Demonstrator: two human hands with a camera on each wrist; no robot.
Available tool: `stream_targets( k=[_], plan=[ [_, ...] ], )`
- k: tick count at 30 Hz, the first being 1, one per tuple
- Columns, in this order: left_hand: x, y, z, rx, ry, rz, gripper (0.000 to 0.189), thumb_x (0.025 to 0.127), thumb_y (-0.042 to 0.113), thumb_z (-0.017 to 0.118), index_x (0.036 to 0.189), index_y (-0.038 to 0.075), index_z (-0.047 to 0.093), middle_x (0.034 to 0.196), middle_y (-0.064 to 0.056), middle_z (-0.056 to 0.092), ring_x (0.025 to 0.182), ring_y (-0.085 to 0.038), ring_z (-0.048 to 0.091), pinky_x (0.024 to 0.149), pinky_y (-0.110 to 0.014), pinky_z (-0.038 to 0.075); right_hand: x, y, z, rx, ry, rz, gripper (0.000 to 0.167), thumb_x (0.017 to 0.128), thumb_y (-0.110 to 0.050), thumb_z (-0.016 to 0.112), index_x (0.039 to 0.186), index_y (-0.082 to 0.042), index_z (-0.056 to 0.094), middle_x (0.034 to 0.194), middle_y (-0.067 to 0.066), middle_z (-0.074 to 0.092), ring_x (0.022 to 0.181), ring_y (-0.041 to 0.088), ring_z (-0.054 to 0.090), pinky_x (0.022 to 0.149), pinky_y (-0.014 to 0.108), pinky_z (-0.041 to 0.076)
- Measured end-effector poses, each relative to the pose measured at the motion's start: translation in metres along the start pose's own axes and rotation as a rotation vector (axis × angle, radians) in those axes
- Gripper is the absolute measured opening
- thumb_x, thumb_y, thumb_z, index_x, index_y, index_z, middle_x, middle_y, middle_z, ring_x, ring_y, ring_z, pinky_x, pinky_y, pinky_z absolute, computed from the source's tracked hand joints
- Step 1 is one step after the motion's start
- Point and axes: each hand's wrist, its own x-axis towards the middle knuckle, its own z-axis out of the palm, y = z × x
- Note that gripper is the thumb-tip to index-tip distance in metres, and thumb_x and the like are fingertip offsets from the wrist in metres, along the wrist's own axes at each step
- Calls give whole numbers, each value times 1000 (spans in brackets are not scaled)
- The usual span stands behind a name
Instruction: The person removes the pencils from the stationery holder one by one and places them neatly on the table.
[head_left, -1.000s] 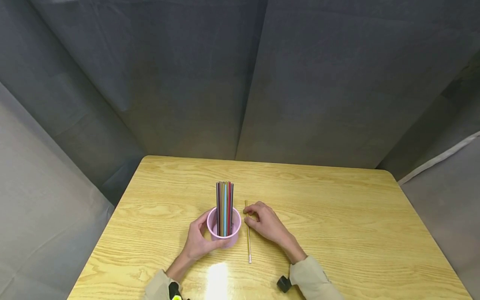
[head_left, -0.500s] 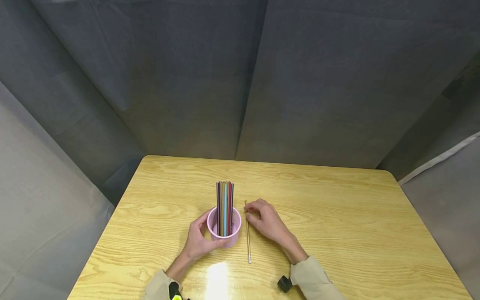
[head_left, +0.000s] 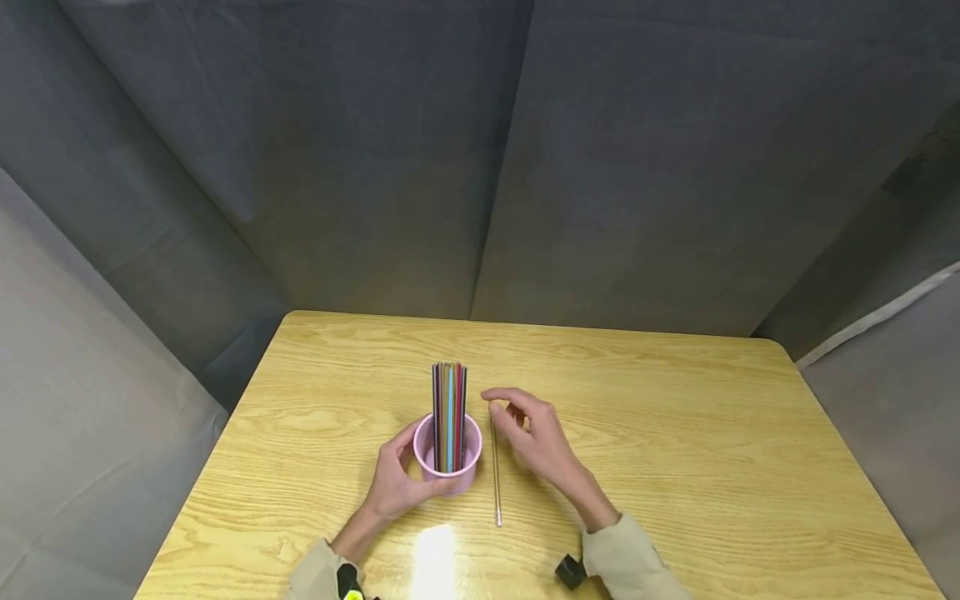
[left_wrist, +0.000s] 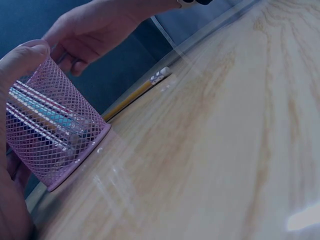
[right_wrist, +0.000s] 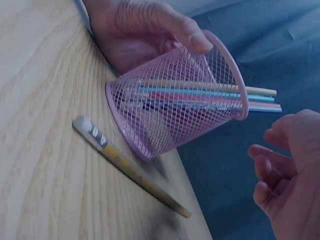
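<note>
Cup (right_wrist: 180, 130): pink metal-looking mesh, smooth-rimmed; table (head_left: 675, 433): wood-grained, glossy, reflecting light; loose pencil (right_wrist: 134, 172): smooth yellow finish, shiny metallic ferrule (right_wrist: 99, 138); backdrop (head_left: 645, 167): grey cloth, matt; sleeve (head_left: 630, 554): beige cloth, matt.

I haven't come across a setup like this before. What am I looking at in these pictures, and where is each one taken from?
There is no machine here, just a person's two bare hands. The wide picture comes from a camera on the head, looking forward and down. The two tilted close-ups come from cameras on the wrists, one per hand.

On the wooden table stands a pink mesh pencil cup with several colored pencils upright in it. The left hand grips the cup. Beside it lies a yellow pencil, its eraser end toward the person. The right hand is near that pencil's far end, holding nothing.
</note>
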Motion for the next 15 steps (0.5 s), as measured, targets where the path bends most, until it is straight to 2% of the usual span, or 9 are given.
stream_targets(
  k=[2, 5, 11, 15],
  plan=[
    [0, 0, 0, 3, 0, 1, 89, 65, -8, 92, 146, 2, 56, 137, -19, 66, 127, -25, 63, 114, -35, 49, 1, -9, -1, 39, 4, -39, 23, 104, -6, 62, 124, -9, 73, 111, 7, 75, 76, 13, 57, 63, 31, 54],
    [0, 0, 0, 5, 0, -3, 88, 65, -7, 92, 146, 3, 57, 138, -18, 66, 128, -26, 63, 115, -35, 48, 1, -13, 1, 82, -1, -80, 24, 104, -4, 61, 124, -8, 72, 124, 10, 73, 81, 11, 59, 67, 29, 56],
    [0, 0, 0, 13, 2, 1, 89, 65, -6, 93, 146, 3, 57, 137, -18, 66, 127, -26, 63, 115, -35, 49, 0, -16, 6, 110, -28, -128, 29, 99, 3, 63, 125, -7, 71, 132, 13, 68, 89, 12, 59, 70, 28, 55],
    [0, -1, -1, 18, -2, 5, 90, 65, -6, 93, 146, 3, 56, 138, -17, 66, 127, -26, 63, 115, -35, 49, 0, -24, 7, 101, -56, -133, 33, 96, 8, 64, 127, -2, 70, 135, 19, 65, 91, 20, 60, 70, 31, 55]
  ],
)
